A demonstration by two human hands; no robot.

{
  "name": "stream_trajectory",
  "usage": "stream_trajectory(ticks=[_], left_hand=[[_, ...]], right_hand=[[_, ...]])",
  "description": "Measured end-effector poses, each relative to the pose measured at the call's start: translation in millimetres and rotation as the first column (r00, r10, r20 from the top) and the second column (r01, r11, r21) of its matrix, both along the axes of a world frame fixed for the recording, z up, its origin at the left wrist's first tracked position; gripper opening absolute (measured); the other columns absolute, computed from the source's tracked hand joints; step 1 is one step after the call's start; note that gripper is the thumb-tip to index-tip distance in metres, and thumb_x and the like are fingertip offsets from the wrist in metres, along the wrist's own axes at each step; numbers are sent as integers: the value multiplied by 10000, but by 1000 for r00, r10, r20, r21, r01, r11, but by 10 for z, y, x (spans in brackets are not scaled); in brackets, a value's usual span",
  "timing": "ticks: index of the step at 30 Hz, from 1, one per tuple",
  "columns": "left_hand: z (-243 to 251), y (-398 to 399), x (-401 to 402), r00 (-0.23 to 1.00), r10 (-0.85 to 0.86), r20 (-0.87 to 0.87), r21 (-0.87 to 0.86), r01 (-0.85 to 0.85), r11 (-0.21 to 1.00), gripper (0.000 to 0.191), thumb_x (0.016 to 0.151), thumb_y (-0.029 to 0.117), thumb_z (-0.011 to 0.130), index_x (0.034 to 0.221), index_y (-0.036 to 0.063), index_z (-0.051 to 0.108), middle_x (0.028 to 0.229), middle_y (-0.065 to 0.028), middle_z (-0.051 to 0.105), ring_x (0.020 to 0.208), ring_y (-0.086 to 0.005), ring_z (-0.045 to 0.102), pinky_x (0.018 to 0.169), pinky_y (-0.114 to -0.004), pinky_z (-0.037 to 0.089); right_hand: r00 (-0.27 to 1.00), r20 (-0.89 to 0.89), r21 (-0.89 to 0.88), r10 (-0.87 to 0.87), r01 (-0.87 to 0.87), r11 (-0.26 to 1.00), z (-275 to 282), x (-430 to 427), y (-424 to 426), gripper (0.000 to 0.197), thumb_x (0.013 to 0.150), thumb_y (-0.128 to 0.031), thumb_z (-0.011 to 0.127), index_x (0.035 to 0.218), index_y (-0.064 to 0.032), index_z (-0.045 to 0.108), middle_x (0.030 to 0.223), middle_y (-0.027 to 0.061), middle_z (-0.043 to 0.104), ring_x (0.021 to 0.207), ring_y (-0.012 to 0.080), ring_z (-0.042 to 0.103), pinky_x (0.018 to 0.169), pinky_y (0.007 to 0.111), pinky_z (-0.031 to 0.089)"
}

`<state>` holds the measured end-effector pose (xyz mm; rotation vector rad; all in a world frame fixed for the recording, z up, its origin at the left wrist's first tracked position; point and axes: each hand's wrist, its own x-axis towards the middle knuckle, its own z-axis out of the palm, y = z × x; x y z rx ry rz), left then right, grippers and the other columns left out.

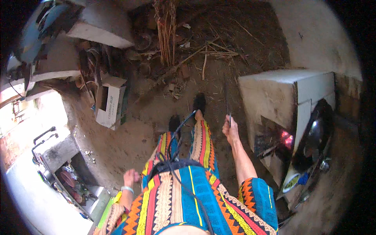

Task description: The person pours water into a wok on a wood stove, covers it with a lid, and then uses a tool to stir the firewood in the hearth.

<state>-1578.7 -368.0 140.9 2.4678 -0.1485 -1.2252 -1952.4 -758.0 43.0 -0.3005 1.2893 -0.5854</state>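
My right hand (231,129) is closed around the handle of a long, thin, dark tool (226,97), perhaps a blade or poker, that points away from me over the dirt floor. My left hand (131,177), with a light band at the wrist, hangs beside my patterned clothes; its fingers look partly curled, and whether it holds anything cannot be made out. A dark cord (183,119) hangs down in front of me. To the right of my right hand, a fire (287,139) glows in the opening of a pale stove (267,100).
An open cardboard box (109,113) stands ahead on the left. A bundle of dry stalks (166,35) is upright in front, with loose sticks (218,53) on the floor beside it. A black wok or pan (314,138) sits on the stove at the right.
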Motion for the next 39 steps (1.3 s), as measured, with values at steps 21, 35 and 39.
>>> stream_trajectory(ticks=[21, 35, 39], left_hand=[[-208, -1189, -873, 978, 199, -60, 316, -171, 933, 194, 832, 186, 506, 855, 7, 577, 630, -20, 559, 428, -79, 456, 391, -218, 366], [-306, -294, -233, 995, 10, -97, -33, -13, 999, 190, 844, 150, 452, 890, 4, 564, 717, -46, 581, 579, -113, 528, 501, -239, 428], [-260, -291, 68, 989, -30, -145, -69, 20, 997, 198, 854, 146, 418, 977, 22, 509, 743, -79, 585, 532, -136, 554, 451, -244, 457]], right_hand=[[977, -185, 19, 108, -106, 994, -1649, 899, -2763, 202, 752, -119, 508, 638, -87, 345, 542, 0, 302, 435, 109, 288, 377, 284, 235], [679, -672, -154, 297, -520, 840, 769, -652, 199, 117, 682, -119, 481, 661, -22, 420, 549, 10, 397, 513, 111, 391, 464, 291, 333], [646, -718, -183, 260, -535, 825, 1324, -1016, 1422, 170, 695, -142, 498, 785, -9, 442, 592, 9, 391, 537, 104, 391, 470, 274, 346]])
